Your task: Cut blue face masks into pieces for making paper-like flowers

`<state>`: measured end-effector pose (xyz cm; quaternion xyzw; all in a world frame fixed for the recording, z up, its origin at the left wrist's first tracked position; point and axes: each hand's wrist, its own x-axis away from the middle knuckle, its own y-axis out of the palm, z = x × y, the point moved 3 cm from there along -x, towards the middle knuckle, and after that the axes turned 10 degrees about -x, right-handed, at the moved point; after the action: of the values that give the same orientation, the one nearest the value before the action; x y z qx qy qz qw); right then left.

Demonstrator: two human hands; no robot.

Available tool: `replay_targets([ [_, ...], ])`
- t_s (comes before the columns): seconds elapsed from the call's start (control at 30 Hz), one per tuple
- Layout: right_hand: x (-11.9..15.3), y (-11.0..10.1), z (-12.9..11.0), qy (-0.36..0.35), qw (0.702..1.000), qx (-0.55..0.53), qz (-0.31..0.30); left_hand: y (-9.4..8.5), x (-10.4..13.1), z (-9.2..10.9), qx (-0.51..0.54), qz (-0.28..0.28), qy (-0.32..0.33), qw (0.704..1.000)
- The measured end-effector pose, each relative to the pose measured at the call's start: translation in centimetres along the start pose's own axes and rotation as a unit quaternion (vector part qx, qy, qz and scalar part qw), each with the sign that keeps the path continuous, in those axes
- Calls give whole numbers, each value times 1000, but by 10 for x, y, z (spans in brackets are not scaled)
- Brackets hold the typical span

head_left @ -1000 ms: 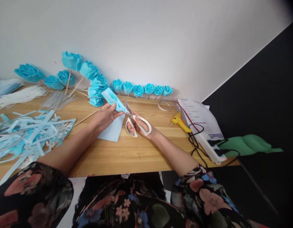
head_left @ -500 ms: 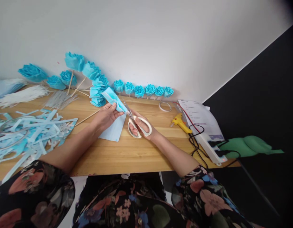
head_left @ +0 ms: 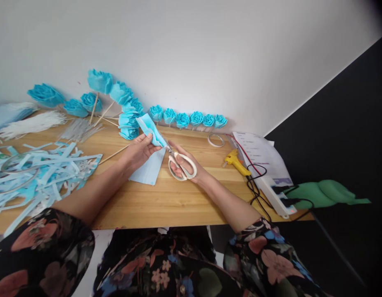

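My left hand (head_left: 140, 149) pinches a folded piece of light-blue mask fabric (head_left: 150, 126) between thumb and fingers, raised above the table. My right hand (head_left: 191, 163) grips white-handled scissors (head_left: 191, 171), with fingers through the loops. The blades lie at the fabric's right edge, partly hidden behind it. Beneath my hands a pale blue flat sheet (head_left: 149, 169) rests on the wooden table (head_left: 178, 204). A thin wooden stick (head_left: 114, 154) lies to the left of the sheet, its far end near my left hand.
Blue fabric flowers (head_left: 183, 120) line the wall. Cut strips (head_left: 54, 173) heap at left, near white cords (head_left: 32, 124) and thin wires (head_left: 77, 130). A tape roll (head_left: 215, 140), yellow glue gun (head_left: 236, 162), printed paper (head_left: 265, 152) and power strip (head_left: 276, 198) with cables sit at right.
The scissors' handle loops have drawn closer together, and the blades have closed at the fabric's edge. Both hands stay in nearly the same place; the view has shifted slightly.
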<state>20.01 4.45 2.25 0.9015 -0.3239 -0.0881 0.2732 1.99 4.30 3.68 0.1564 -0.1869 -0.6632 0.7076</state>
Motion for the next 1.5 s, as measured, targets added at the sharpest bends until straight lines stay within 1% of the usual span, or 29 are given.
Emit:
replay_targets([
  [0.13,1,0,-1,18,1000,-3,-23,-4,-2,-1,-8,11,3,1000],
  [0.27,3,4,-1,27,998,6,-57,-6,-3,-3,-15,-3,23,1000],
  [0.33,3,6,-1,32,997,9,-66,-6,-3,-3,-20,-2,27,999],
  [0.47,4,8,-3,44,996,11,-74,-7,-3,-1,-22,26,31,999],
  [0.63,3,5,-2,40,996,14,-80,-7,-4,-1,-28,34,38,998],
  [0.87,3,3,-1,25,995,34,-91,-17,-9,3,-14,70,46,996],
  [1.03,3,5,-4,27,995,43,-85,-12,-7,0,-40,47,23,998],
  [1.2,2,3,-4,36,995,42,-81,-8,-5,-3,-49,3,21,999],
  [1.4,0,-2,-1,11,997,32,-75,-2,-1,-10,-49,-65,25,996],
  [1.5,-1,-4,0,1,997,34,-71,1,1,-14,-46,-76,7,996],
])
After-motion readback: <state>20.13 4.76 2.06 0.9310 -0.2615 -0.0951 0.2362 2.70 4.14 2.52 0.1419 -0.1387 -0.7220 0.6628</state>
